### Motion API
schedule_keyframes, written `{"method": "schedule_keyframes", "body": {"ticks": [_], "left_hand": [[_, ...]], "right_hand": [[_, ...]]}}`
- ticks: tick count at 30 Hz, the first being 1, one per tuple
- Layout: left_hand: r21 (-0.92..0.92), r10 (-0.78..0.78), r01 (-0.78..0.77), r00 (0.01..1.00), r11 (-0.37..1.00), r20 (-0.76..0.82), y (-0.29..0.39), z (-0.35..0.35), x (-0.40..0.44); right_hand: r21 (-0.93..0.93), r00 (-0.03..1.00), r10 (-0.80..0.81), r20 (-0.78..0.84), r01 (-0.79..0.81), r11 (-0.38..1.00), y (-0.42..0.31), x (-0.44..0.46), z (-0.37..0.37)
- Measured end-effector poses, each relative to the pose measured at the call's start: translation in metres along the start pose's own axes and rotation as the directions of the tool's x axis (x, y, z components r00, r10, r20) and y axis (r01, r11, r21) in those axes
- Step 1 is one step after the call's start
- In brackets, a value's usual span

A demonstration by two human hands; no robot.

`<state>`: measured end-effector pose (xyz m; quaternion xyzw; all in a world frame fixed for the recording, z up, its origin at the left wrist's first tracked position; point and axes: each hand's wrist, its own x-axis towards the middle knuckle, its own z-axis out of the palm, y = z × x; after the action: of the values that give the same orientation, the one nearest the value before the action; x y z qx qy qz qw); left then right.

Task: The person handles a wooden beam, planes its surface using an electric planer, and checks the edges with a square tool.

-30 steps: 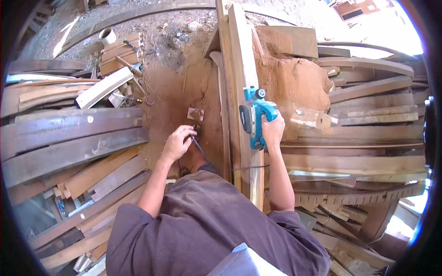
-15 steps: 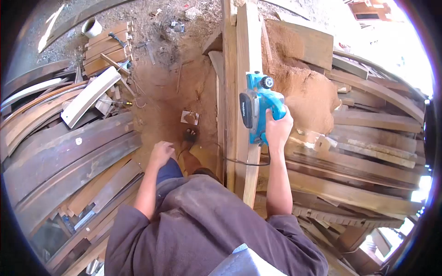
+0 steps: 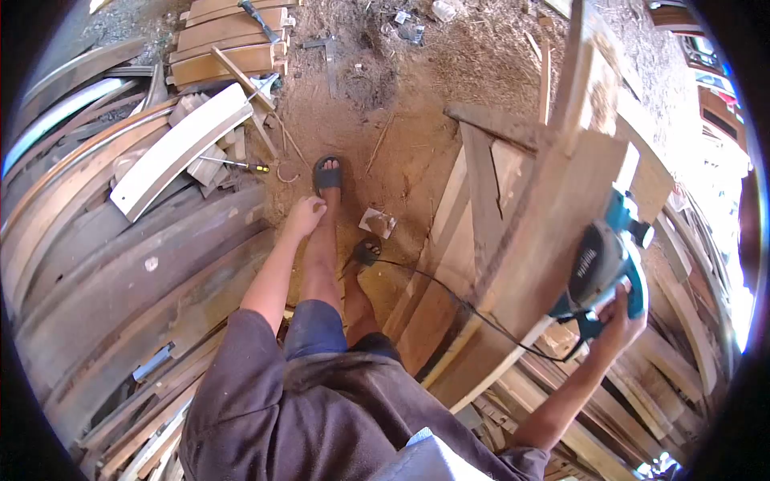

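My right hand (image 3: pixel 622 322) is wrapped around the rear handle of a teal and black electric hand planer (image 3: pixel 595 268). The planer is at the far edge of a thick wooden beam (image 3: pixel 533 260); I cannot tell whether its base rests on the wood. A black power cord (image 3: pixel 449 293) runs from the planer's back across the beam toward my feet. My left hand (image 3: pixel 305 217) hangs in the air over the floor, beside my front leg, with its fingers curled in and nothing visible in them.
Stacked boards and curved wood pieces (image 3: pixel 144 264) fill the left side, with a white-faced piece (image 3: pixel 188 148) on top. A yellow-handled screwdriver (image 3: pixel 258 168) lies near it. A hammer (image 3: pixel 258 20) rests on slatted wood (image 3: pixel 228 44). Sawdust covers the floor (image 3: pixel 401 144). More timber (image 3: pixel 666 353) lies right.
My view has turned, so the beam now slants and the planer appears further right and lower. One sandalled foot has come into view further forward. My right hand has kept hold of the planer.
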<state>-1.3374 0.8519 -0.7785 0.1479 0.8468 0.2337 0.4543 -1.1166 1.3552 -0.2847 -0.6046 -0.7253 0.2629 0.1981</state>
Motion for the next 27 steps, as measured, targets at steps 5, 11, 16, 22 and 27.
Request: {"method": "schedule_keyframes", "body": {"ticks": [5, 11, 16, 22, 27], "left_hand": [[-0.197, -0.186, 0.233, 0.955, 0.952, 0.232, 0.088, -0.083, 0.169], [0.162, 0.294, -0.278, 0.951, 0.947, -0.09, -0.125, -0.08, 0.443], [0.588, 0.679, -0.439, 0.679, 0.679, -0.278, -0.185, -0.12, 0.623], [0.543, 0.2, -0.109, 0.973, 0.833, -0.112, -0.123, -0.165, 0.626], [0.764, 0.044, 0.123, 0.98, 0.634, -0.195, -0.019, -0.15, 0.531]], "right_hand": [[-0.031, 0.987, 0.083, -0.136, -0.088, 0.996, -0.052, 0.055, 0.044], [0.025, 0.985, 0.091, -0.147, -0.089, 0.996, -0.073, 0.046, 0.077], [-0.01, 0.982, 0.067, -0.179, -0.07, 0.998, -0.106, 0.068, 0.093], [-0.028, 0.982, 0.064, -0.175, -0.07, 0.997, -0.103, 0.086, 0.098], [-0.015, 0.995, 0.067, -0.075, -0.069, 0.998, -0.105, 0.092, 0.084]]}}
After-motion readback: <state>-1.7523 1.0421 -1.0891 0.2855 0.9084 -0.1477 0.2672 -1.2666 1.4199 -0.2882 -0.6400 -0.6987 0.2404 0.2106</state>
